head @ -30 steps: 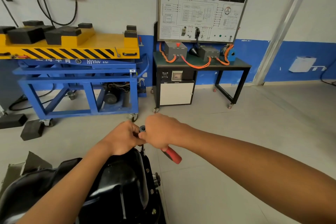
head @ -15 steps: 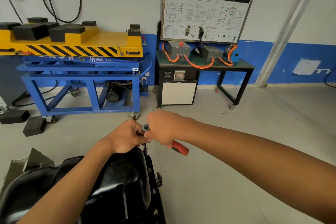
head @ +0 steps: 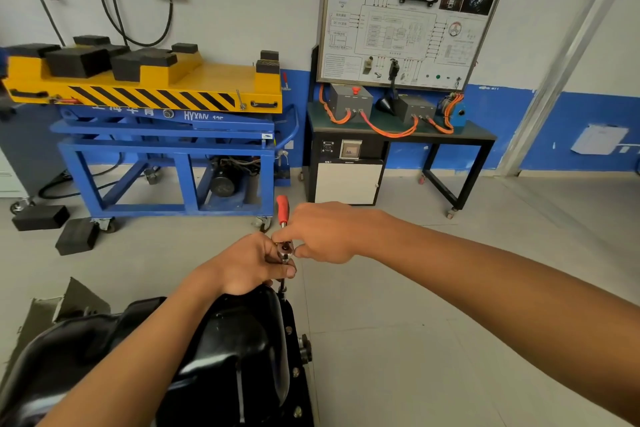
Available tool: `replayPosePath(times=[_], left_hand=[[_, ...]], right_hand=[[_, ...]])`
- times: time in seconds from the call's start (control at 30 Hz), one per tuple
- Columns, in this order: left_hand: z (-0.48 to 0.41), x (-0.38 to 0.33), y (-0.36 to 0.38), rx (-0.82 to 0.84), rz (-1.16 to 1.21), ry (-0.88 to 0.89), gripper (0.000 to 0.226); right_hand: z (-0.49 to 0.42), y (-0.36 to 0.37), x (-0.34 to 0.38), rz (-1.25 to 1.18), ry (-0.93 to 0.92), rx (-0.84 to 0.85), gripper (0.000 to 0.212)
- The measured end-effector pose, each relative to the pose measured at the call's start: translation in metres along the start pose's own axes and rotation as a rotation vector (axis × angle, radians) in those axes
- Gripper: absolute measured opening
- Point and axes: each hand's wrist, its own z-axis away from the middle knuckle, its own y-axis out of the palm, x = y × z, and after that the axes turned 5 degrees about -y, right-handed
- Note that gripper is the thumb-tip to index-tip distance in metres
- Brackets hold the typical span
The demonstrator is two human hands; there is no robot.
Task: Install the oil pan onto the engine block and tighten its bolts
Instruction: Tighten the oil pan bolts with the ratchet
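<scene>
Black pressed steel, glossy finish: oil pan [head: 221, 340]. It sits at the lower left of the view, close to the person, with its bowl side up. The bowl is deep with rounded corners and catches pale reflections. A flat rim runs along its right edge, carrying a row of small bright bolts [head: 295, 372]. What lies under the pan is mostly hidden, and the left forearm crosses above it.

Ratchet [head: 282, 210]: the red grip points away from the person, and the metal head sits between the two hands. A thin shaft [head: 282, 289] drops from the head to the far right corner of the pan's rim.

Left hand [head: 247, 267]: fingers curled round the shaft just under the head.

Right hand [head: 323, 232]: forefinger and thumb pinch the head, and the other fingers are folded in loosely.

Background: a blue and yellow lift table [head: 156, 94], a wiring display board [head: 408, 14] above a black bench [head: 478, 135], and dark rubber blocks [head: 76, 236] on the grey tiled floor [head: 450, 288].
</scene>
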Motion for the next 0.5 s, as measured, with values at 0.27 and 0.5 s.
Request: replayPosePath(times=[0.27, 0.5], left_hand=[[0.001, 0.0, -0.002, 0.021, 0.019, 0.011, 0.012], [-0.002, -0.001, -0.007, 0.045, 0.013, 0.006, 0.026]], right_hand=[[0.001, 0.01, 0.004, 0.013, 0.01, -0.056, 0.014], [0.005, 0.012, 0.005, -0.031, 0.061, -0.081, 0.022]])
